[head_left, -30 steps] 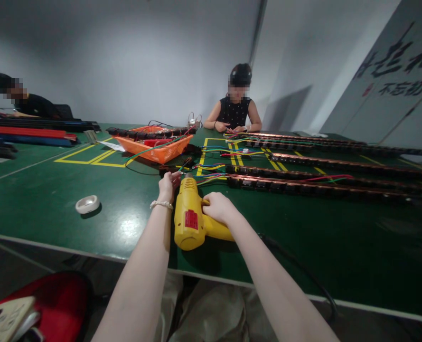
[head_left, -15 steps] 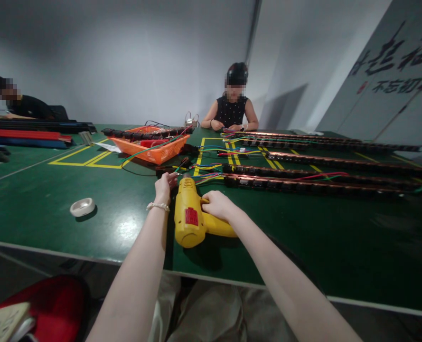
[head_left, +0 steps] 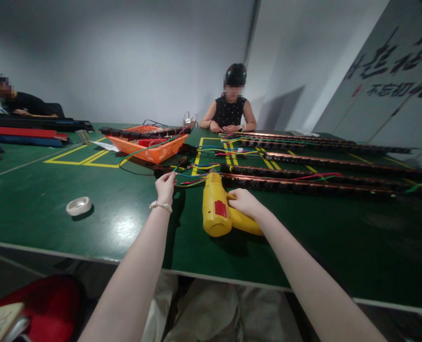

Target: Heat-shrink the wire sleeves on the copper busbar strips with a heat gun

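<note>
My right hand (head_left: 245,203) is wrapped round the handle of a yellow heat gun (head_left: 216,206), whose nozzle points away from me toward the wires. Pinched in my left hand (head_left: 165,187) is the end of a wire (head_left: 177,174), left of the nozzle and apart from it. Blue, red, green and yellow wires (head_left: 195,180) run from there to a long black bar with copper strips (head_left: 303,184). A dark connector piece (head_left: 182,164) lies just beyond my left fingers.
An orange basket (head_left: 150,151) holding copper-lined bars stands at the back left. A white tape roll (head_left: 79,205) lies on the green table (head_left: 43,209). More bars (head_left: 339,164) stretch to the right. One co-worker (head_left: 228,111) sits opposite, another (head_left: 29,104) far left.
The heat gun has moved to the right in my right hand, away from my left hand. My left hand stays at the wire end. The view has shifted slightly.
</note>
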The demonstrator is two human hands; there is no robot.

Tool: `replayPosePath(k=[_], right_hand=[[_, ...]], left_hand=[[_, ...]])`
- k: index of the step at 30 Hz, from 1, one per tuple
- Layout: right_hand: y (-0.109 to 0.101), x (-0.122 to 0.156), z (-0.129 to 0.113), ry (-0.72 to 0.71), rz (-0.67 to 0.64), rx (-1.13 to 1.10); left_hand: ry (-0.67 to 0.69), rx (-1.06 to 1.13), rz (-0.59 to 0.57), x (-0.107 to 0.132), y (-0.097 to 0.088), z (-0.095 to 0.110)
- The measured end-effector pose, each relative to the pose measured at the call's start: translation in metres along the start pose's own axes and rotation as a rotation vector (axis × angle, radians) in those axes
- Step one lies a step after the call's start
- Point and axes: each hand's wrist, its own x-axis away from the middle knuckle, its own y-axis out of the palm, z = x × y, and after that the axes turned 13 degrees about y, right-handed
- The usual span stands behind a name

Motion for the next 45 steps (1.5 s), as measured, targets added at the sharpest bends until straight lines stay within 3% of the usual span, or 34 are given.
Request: replayPosePath(k=[8, 18, 23, 33, 45], right_hand=[[0.007, 0.01, -0.014, 0.008, -0.004, 0.022], [0.031, 0.012, -0.069, -0.17, -0.009, 0.074], [0.036, 0.005, -0.082, -0.215, -0.019, 0.091], [0.027, 0.0, -0.067, -0.199, -0.05, 0.053], [0.008, -0.002, -0.015, -0.03, -0.051, -0.039]], left_hand=[[-0.002, -0.032, 0.044, 0.001, 0.004, 0.0], [-0.017, -0.107, 0.029, 0.0, 0.001, 0.007], [0.002, -0.149, -0.02, -0.002, -0.004, 0.017], [-0.016, -0.079, -0.055, -0.009, -0.009, 0.001], [0.015, -0.067, -0.077, -0.003, -0.006, 0.002]])
